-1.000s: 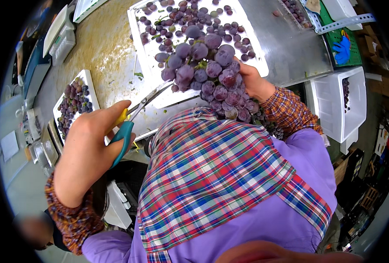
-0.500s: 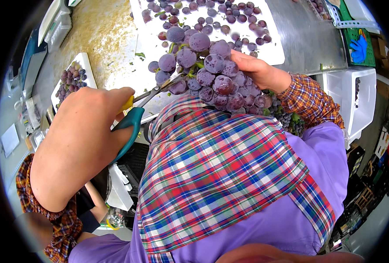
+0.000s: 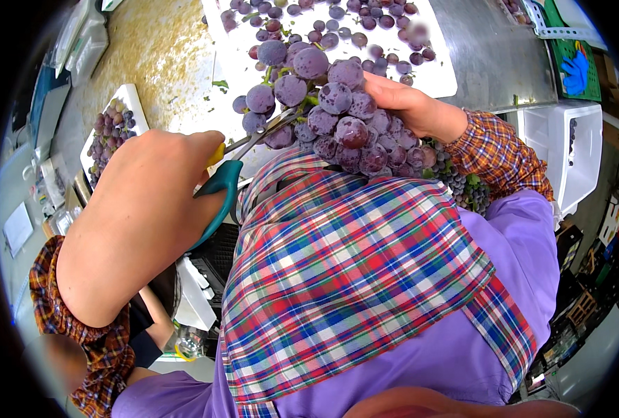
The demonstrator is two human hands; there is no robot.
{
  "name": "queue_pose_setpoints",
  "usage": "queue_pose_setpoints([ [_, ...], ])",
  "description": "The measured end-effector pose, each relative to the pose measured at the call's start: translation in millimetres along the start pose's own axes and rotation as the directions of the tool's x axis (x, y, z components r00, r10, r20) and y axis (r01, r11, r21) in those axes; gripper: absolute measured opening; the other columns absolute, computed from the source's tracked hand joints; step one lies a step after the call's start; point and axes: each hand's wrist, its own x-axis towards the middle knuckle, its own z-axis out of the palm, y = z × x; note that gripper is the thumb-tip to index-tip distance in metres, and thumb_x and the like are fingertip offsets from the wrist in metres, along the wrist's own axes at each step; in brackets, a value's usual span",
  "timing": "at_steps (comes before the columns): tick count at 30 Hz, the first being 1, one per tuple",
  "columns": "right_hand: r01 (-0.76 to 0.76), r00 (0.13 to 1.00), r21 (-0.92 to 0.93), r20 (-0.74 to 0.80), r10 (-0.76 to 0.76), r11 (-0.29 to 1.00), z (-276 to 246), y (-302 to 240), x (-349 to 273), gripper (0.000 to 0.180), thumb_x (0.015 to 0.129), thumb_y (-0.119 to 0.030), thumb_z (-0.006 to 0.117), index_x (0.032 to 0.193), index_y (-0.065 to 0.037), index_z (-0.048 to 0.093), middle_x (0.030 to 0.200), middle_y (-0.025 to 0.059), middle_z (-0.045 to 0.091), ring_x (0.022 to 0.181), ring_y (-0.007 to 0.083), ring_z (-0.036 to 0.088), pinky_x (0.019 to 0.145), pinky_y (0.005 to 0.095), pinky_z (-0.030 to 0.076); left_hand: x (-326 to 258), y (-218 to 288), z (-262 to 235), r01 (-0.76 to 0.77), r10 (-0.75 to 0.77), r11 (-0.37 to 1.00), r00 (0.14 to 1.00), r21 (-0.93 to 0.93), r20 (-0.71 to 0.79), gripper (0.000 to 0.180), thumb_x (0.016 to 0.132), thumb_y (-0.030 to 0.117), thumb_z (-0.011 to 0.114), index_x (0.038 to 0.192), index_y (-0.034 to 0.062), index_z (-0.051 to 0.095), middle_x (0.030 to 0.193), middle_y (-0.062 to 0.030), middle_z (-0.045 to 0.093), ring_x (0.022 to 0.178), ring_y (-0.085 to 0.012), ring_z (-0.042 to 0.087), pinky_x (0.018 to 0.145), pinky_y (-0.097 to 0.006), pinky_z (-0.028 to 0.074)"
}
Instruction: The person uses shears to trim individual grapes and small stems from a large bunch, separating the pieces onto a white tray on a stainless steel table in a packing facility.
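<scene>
From the head view, the only one I have, I see the left hand (image 3: 149, 191) curled through the grips of the teal-and-yellow scissors (image 3: 220, 188), and the right hand (image 3: 419, 110) closed around the right side of a big bunch of purple grapes (image 3: 355, 132). A second ago the blades lay along the bunch's lower left edge; now they reach in among its looser grapes, with their tips beside the green stems. I can't tell whether the blades are parted. The bunch hangs in front of the plaid apron (image 3: 351, 272), near the white tray (image 3: 433, 82) of loose grapes (image 3: 358, 40) on the metal surface (image 3: 494, 63). Since half a second ago the bunch has hardly altered, and I see no grape coming away. I take this as careful positioning at the stems, where a slip could nick neighbouring fruit.
</scene>
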Motion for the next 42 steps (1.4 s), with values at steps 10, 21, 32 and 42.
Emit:
queue_pose_setpoints([
  [10,-0.035,0.999,0.023,0.010,0.035,0.999,-1,0,1,0.078,0.091,-0.040,0.053,0.149,-0.003,0.014,0.149,0.0143,0.031,0.135,0.0250,0.036,0.110,0.0388,0.032,3,3,9,-0.040,0.040,0.997,0.999,0.058,-0.009,0.014,0.075,0.008,0.064,0.086,0.0001,0.059,0.071,-0.0217,0.058,0.074,-0.0413,0.059,0.065,-0.046,0.047],
  [21,-0.012,0.999,0.066,-0.048,0.015,0.998,-9,10,0,0.062,0.099,-0.036,0.044,0.147,-0.003,0.023,0.144,0.0111,0.038,0.131,0.0195,0.039,0.109,0.0329,0.032,4,12,12,-0.082,0.099,0.984,0.990,0.155,-0.101,0.012,0.074,0.010,0.064,0.075,-0.0007,0.058,0.063,-0.0213,0.056,0.066,-0.0398,0.059,0.062,-0.046,0.048],
  [32,-0.054,0.997,0.094,-0.045,0.058,0.994,-9,7,1,0.075,0.093,-0.039,0.052,0.149,-0.006,0.015,0.148,0.0141,0.032,0.133,0.0259,0.039,0.109,0.0407,0.035,12,10,11,-0.064,0.066,0.997,0.997,0.043,-0.050,0.010,0.074,0.005,0.062,0.078,-0.0035,0.060,0.068,-0.0236,0.057,0.070,-0.0422,0.059,0.065,-0.046,0.048],
  [42,-0.037,0.996,0.168,-0.069,0.049,0.985,-18,8,-2,0.075,0.092,-0.039,0.053,0.149,-0.007,0.016,0.148,0.0131,0.032,0.133,0.0260,0.039,0.109,0.0409,0.034,23,32,-24,-0.135,0.137,0.990,0.989,0.043,-0.050,0.018,0.079,0.011,0.061,0.077,-0.0071,0.063,0.073,-0.0247,0.059,0.073,-0.0415,0.060,0.066,-0.044,0.049],
])
